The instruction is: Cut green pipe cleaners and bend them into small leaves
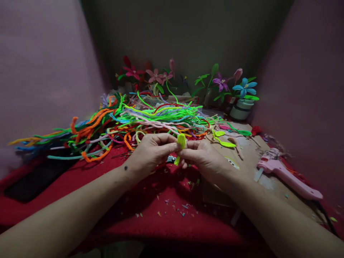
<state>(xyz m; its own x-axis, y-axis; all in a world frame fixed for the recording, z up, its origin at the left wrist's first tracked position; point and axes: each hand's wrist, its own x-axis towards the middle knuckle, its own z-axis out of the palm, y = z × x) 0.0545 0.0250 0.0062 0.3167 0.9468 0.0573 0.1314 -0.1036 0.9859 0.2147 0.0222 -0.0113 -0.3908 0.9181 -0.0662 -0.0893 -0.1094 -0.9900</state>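
Observation:
Between my two hands, over the red cloth, is a small yellow-green pipe-cleaner leaf [181,141], held upright with a short stem end below. My left hand [153,152] pinches it from the left between thumb and fingers. From the right, my right hand [201,154] is closed on it too, thumb in front. Part of a small metal tool [171,159] shows just under the left fingers; its kind cannot be made out. Beyond the right hand, another yellow-green leaf piece [224,143] lies on the cardboard [248,157].
A large heap of coloured pipe cleaners [161,116] spreads behind my hands. A pink glue gun [290,175] rests on the right. At the left lies a dark phone-like slab [34,179]. Potted pipe-cleaner flowers [244,87] stand at the back. Fuzz scraps dot the red cloth [150,225].

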